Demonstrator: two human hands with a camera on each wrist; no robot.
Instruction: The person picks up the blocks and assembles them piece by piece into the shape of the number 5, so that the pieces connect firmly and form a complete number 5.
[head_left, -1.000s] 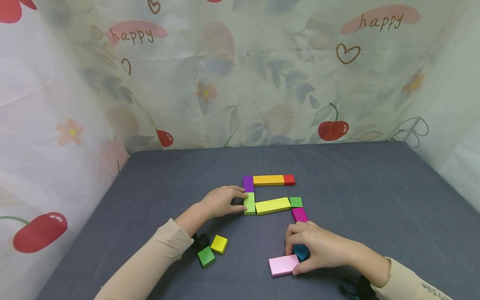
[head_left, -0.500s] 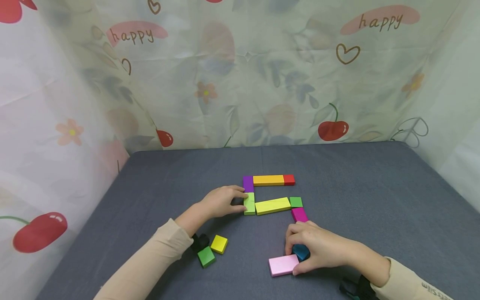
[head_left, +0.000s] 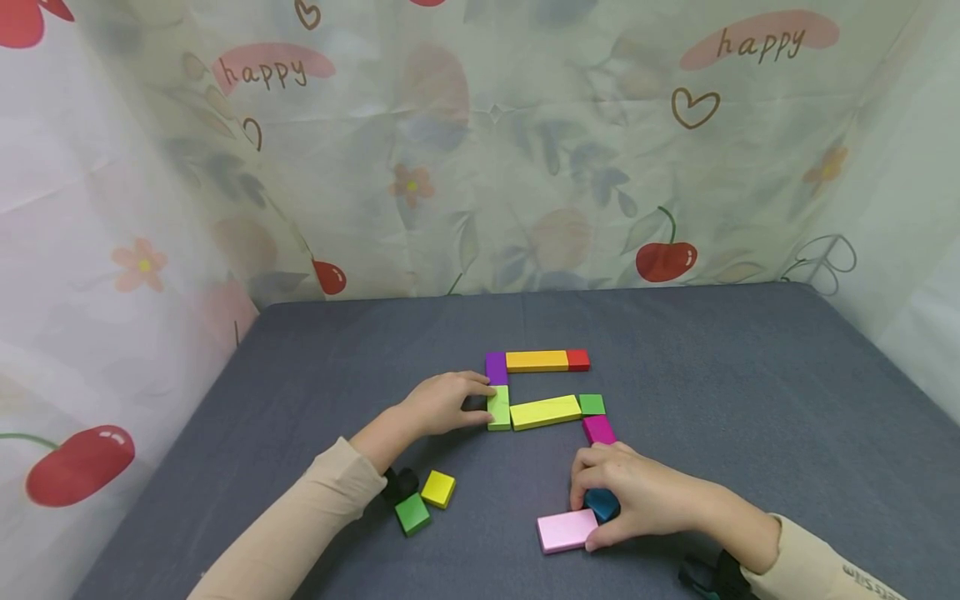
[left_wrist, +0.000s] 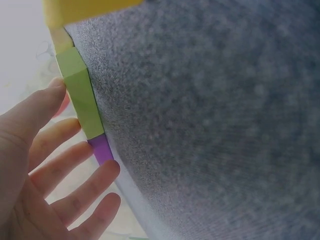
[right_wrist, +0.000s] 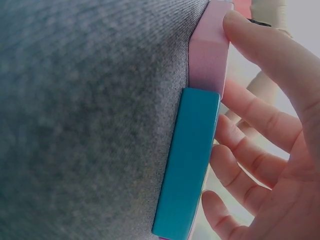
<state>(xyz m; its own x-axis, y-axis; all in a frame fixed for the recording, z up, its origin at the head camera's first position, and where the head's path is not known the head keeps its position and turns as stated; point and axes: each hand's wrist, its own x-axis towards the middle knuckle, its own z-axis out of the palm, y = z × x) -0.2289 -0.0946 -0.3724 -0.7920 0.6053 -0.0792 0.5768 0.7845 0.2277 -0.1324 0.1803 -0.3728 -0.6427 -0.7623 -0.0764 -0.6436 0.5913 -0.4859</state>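
My left hand point(head_left: 447, 404) rests its thumb and fingertips along the left side of a light green block point(head_left: 498, 408), fingers relaxed and spread in the left wrist view. That block stands end to end with a purple block point(head_left: 497, 367) and beside a long yellow block point(head_left: 547, 412). At the front, my right hand point(head_left: 633, 492) pinches the right end of a pink block point(head_left: 564, 532) between thumb and index finger. A teal block point(right_wrist: 189, 160) meets the pink one in the right wrist view; in the head view the hand partly covers it. Beyond that hand lies a magenta block point(head_left: 598, 429).
An orange block point(head_left: 536, 361) and a red one point(head_left: 578, 359) continue the row from the purple block. A small green block point(head_left: 592, 404) sits at the long yellow block's right end. A yellow cube point(head_left: 438, 488) and a green cube point(head_left: 412, 514) lie by the left forearm.
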